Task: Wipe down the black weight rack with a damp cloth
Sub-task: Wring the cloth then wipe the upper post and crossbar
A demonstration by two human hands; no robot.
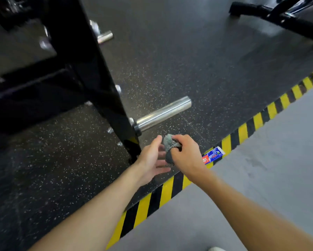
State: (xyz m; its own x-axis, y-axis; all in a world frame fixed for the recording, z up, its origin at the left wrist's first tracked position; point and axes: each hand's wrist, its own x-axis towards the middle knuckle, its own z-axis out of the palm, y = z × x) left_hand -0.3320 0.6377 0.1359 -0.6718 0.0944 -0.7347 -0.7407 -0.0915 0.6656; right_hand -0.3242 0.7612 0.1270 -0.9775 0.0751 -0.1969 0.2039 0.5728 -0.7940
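Head view: right hand (185, 156) grips bunched grey cloth (170, 147); left hand (153, 160) open beside it, near black rack (97, 78).

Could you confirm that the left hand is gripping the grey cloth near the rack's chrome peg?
Not quite: the head view shows the right hand gripping the cloth near the rack's peg; the left hand is open beside it.
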